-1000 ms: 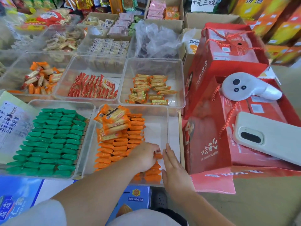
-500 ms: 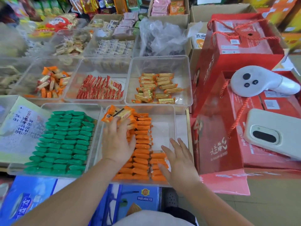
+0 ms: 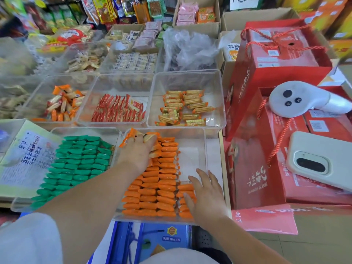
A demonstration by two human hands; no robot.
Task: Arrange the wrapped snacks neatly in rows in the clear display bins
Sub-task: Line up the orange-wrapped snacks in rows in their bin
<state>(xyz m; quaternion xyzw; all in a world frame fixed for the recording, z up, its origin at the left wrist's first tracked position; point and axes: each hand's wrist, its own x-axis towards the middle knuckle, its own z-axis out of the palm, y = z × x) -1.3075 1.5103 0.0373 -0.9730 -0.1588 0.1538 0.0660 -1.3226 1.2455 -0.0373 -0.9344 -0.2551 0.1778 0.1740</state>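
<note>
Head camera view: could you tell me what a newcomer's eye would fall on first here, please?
The bright orange snacks in tidy rows in the near clear bin stand out first. The left hand grips a loose pile at the far end, and the right hand lies flat on the short row at the near right. Green snacks fill the bin to the left, and red gift boxes crowd the right side.

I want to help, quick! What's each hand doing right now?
Left hand: curled on the loose orange snacks, gripping them.
Right hand: open, fingers spread, resting on the orange rows.
</note>
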